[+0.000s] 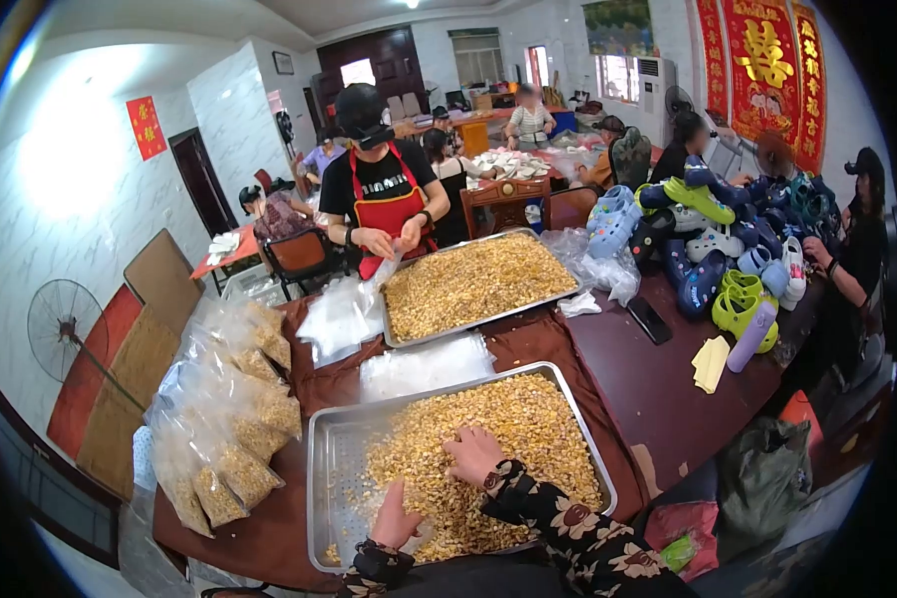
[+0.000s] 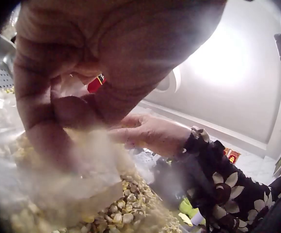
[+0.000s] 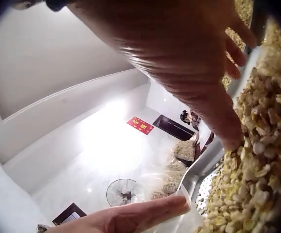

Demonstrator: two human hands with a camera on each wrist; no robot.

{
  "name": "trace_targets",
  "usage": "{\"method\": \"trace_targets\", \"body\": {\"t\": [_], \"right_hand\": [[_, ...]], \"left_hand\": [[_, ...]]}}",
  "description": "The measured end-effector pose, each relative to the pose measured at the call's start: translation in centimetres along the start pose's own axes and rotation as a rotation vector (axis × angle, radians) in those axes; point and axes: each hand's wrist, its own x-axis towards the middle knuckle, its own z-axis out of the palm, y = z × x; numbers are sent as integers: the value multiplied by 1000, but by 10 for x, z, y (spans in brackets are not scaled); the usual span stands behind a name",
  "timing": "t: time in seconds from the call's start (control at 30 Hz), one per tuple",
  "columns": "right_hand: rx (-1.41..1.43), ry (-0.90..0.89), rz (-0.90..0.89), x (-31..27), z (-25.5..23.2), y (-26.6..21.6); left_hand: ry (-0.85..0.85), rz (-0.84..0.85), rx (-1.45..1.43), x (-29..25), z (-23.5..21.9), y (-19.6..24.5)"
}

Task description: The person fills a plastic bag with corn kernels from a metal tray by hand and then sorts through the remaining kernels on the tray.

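Near me lies a metal tray (image 1: 318, 478) with a perforated bottom, heaped with yellow corn-like kernels (image 1: 488, 429). At its front left, my left hand (image 1: 396, 518) pinches a clear plastic bag (image 2: 92, 179), which looks blurred close to the left wrist camera. Over the heap, my right hand (image 1: 476, 455) reaches down with fingers spread; in the right wrist view its thumb (image 3: 228, 136) meets the kernels. The left hand (image 3: 145, 213) appears below it there, with bag film beside the fingertip. The bag's lower part is largely hidden in the head view.
Filled bags (image 1: 234, 439) stand at the left. Flat empty bags (image 1: 429, 365) lie behind my tray, before a second kernel tray (image 1: 473, 284). Across the table a person in a red apron (image 1: 384, 204) handles a bag. Clogs (image 1: 703, 249), a phone (image 1: 650, 320) and a purple bottle (image 1: 753, 336) occupy the right.
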Motion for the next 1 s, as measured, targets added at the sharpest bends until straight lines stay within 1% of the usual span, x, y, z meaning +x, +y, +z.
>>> {"method": "trace_targets", "body": {"t": [0.03, 0.07, 0.13, 0.17, 0.2, 0.27, 0.3, 0.33, 0.4, 0.43, 0.47, 0.53, 0.57, 0.6, 0.67, 0.7, 0.73, 0.77, 0.8, 0.83, 0.87, 0.9, 0.93, 0.97, 1.0], "right_hand": [[12, 30, -19, 0, 4, 2], [12, 21, -22, -1, 7, 3], [156, 78, 42, -4, 8, 1], [192, 34, 79, -5, 6, 2], [190, 22, 68, -4, 4, 3], [198, -71, 112, -3, 4, 4], [230, -39, 124, -3, 5, 4], [229, -52, 107, -2, 9, 7], [392, -3, 145, 3, 16, 16], [425, 61, 86, 5, 17, 20], [423, 50, 74, 6, 19, 21], [542, 37, 56, 4, -2, 11], [645, -4, 97, 3, -7, 2], [646, -14, 93, 2, -6, -4], [840, -131, 1, 0, -1, -17], [791, -192, -4, -2, 1, -27], [794, -198, -11, -3, 12, -33], [730, -253, -58, -5, 26, -38], [665, -307, -108, -5, 37, -42], [669, -312, -122, -6, 44, -45], [628, -377, -121, -6, 49, -48], [584, -438, -121, -2, 50, -50], [581, -439, -136, 1, 41, -52], [597, -403, -117, 0, 28, -51], [613, -370, -96, -1, 20, -47]], "left_hand": [[8, 13, -9, 0, 1, -1], [9, 6, -15, -1, 3, -2], [20, -8, 23, -2, 3, 4], [6, 6, 35, -3, 1, 9], [15, -3, 26, -3, 1, 11], [-1, 16, 0, -5, 0, 11], [5, 13, -23, -6, 0, 13], [21, 2, -33, -6, 1, 11], [8, 26, -33, -4, 2, 7], [9, 16, -21, -4, 3, 5], [21, 10, -30, -5, 3, 6], [9, 13, -58, -5, 3, 10], [15, 4, -64, -4, 4, 10], [0, -6, -44, -3, 4, 9], [-10, -24, -24, -3, 4, 9], [-4, -32, -22, -3, 4, 9], [5, -40, -20, -2, 4, 9], [14, -46, -19, 2, 6, -1], [38, 0, 10, 8, 11, -19], [64, 46, 40, 10, 10, -21], [79, 40, 41, 9, 9, -22], [52, -15, 1, 6, 6, -8], [25, -66, -41, 2, 2, 6], [-22, -121, -132, -2, -4, 19], [-11, -121, -136, 2, -2, 5]]}}
